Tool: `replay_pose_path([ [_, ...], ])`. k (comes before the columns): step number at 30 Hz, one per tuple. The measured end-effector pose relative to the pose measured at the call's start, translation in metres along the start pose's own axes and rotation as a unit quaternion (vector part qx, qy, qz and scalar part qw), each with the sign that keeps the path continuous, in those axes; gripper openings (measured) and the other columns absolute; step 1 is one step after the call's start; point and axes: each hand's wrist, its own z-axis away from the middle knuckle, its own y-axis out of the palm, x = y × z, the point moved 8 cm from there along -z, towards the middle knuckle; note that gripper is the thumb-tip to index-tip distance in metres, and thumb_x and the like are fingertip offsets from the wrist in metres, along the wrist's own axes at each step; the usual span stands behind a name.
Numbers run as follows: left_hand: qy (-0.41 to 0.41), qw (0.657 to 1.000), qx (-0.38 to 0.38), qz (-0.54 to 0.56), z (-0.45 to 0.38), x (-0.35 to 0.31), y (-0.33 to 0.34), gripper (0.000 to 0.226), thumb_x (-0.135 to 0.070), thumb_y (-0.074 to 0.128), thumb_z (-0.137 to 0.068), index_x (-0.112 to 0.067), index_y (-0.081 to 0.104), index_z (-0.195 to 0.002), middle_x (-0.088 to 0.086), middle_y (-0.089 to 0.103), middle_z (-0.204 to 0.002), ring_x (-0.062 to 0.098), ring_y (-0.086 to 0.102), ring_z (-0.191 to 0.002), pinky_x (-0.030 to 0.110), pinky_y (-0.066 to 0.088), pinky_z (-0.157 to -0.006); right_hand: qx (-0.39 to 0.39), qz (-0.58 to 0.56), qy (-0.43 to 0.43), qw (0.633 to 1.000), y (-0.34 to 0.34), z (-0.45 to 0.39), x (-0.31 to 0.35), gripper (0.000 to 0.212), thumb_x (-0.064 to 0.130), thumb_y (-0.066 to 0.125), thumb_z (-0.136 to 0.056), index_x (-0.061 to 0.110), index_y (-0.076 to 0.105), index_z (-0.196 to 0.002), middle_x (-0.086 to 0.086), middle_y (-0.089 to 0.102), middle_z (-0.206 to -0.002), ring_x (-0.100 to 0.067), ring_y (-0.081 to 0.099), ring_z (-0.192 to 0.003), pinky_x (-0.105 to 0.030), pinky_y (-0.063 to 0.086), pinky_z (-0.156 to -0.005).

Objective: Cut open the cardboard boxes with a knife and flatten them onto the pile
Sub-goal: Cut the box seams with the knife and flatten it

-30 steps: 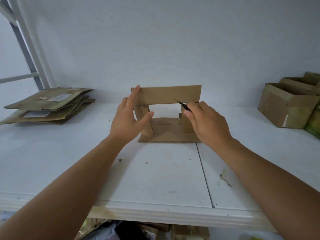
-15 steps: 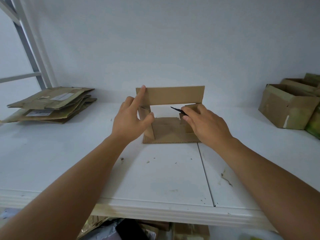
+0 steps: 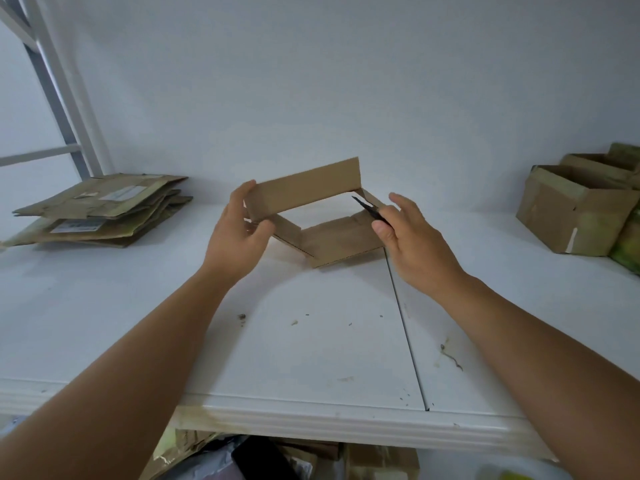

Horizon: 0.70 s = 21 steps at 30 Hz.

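I see the cut-open box (image 3: 322, 216) skewed into a slanted frame near the middle of the white table (image 3: 311, 341), its lower panel on the tabletop. My left hand (image 3: 239, 233) grips the box's left corner. My right hand (image 3: 412, 237) pinches a black knife (image 3: 369, 209) at the box's right edge. Left of the box lies the flattened pile (image 3: 100, 209); right of it stand uncut boxes (image 3: 575, 209).

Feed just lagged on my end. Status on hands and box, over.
Left hand grips the box at its left corner, box tilted and skewed, partly collapsed. Right hand holds the knife, blade inside the opening. Nothing blocking the pile.
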Motion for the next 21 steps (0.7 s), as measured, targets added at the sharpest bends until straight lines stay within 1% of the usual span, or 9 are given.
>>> replay_pose_path([
  [2,0.013,0.999,0.024,0.019,0.001,-0.002,0.007,0.062,-0.028,0.055,-0.083,-0.045,0.031,-0.138,-0.018,0.054,-0.108,-0.006,0.061,-0.079,0.021,0.046,-0.071,-0.009,-0.02,0.0,1.0,0.001,0.0,0.0,0.031,0.036,0.032,-0.105,0.014,0.052,-0.114,-0.003,0.042,-0.142,-0.027,0.051,-0.113,-0.035,0.043,-0.077],
  [5,0.006,0.999,0.044,0.004,0.0,0.002,0.013,0.056,-0.015,0.056,-0.089,-0.038,0.028,-0.132,-0.019,0.052,-0.108,0.002,0.063,-0.076,0.019,0.045,-0.066,-0.028,-0.041,0.02,0.999,-0.003,-0.001,-0.007,0.027,0.037,0.031,-0.105,0.016,0.048,-0.103,0.0,0.051,-0.113,-0.024,0.051,-0.095,-0.038,0.046,-0.071],
  [8,-0.028,0.994,0.086,-0.056,-0.001,0.014,0.017,0.044,-0.012,0.057,-0.088,-0.036,0.033,-0.117,-0.003,0.057,-0.101,0.022,0.062,-0.083,0.032,0.048,-0.066,-0.039,-0.083,0.091,0.992,-0.004,0.0,-0.026,0.028,0.041,0.029,-0.105,0.017,0.041,-0.097,0.005,0.047,-0.085,-0.019,0.047,-0.073,-0.033,0.033,-0.057],
  [11,-0.041,0.973,0.177,-0.141,0.004,0.026,0.029,0.029,-0.017,0.059,-0.089,-0.031,0.04,-0.107,0.005,0.062,-0.104,0.019,0.057,-0.074,0.028,0.042,-0.062,-0.029,-0.093,0.132,0.987,0.0,0.0,-0.036,0.034,0.041,0.027,-0.105,0.01,0.036,-0.094,0.002,0.042,-0.067,-0.021,0.043,-0.061,-0.034,0.029,-0.052],
  [12,-0.036,0.968,0.192,-0.155,0.004,0.027,0.032,0.027,-0.017,0.059,-0.09,-0.03,0.043,-0.107,0.003,0.062,-0.107,0.017,0.055,-0.074,0.027,0.04,-0.064,-0.019,-0.086,0.136,0.987,0.002,0.0,-0.037,0.034,0.041,0.026,-0.105,0.01,0.035,-0.093,0.001,0.043,-0.064,-0.023,0.043,-0.059,-0.035,0.03,-0.052],
  [15,-0.013,0.955,0.227,-0.19,0.004,0.028,0.039,0.037,-0.014,0.056,-0.092,-0.036,0.053,-0.122,0.001,0.055,-0.117,0.02,0.053,-0.101,0.027,0.035,-0.084,0.03,-0.07,0.143,0.987,0.013,0.001,-0.04,0.033,0.042,0.025,-0.105,0.013,0.034,-0.093,0.0,0.042,-0.063,-0.021,0.042,-0.058,-0.034,0.028,-0.052],
  [17,-0.014,0.949,0.24,-0.202,0.006,0.031,0.041,0.04,-0.015,0.052,-0.094,-0.042,0.058,-0.123,-0.001,0.049,-0.114,0.017,0.05,-0.107,0.024,0.031,-0.092,0.072,-0.064,0.153,0.983,0.022,0.004,-0.043,0.037,0.043,0.024,-0.105,0.01,0.037,-0.095,0.0,0.041,-0.066,-0.021,0.041,-0.061,-0.034,0.027,-0.053],
  [19,-0.034,0.946,0.255,-0.199,0.007,0.033,0.043,0.027,-0.028,0.05,-0.094,-0.04,0.068,-0.11,-0.005,0.048,-0.109,0.013,0.049,-0.105,0.025,0.033,-0.094,0.112,-0.059,0.166,0.978,0.029,0.007,-0.046,0.04,0.045,0.023,-0.105,0.009,0.039,-0.1,-0.002,0.044,-0.069,-0.023,0.045,-0.065,-0.034,0.03,-0.055],
  [21,-0.051,0.95,0.261,-0.162,0.009,0.027,0.043,0.029,-0.046,0.046,-0.083,-0.031,0.071,-0.078,-0.01,0.056,-0.089,0.014,0.052,-0.091,0.029,0.039,-0.081,0.132,-0.039,0.165,0.977,0.031,0.008,-0.046,0.039,0.047,0.021,-0.104,0.012,0.039,-0.104,-0.005,0.052,-0.075,-0.028,0.052,-0.073,-0.036,0.037,-0.061],
])
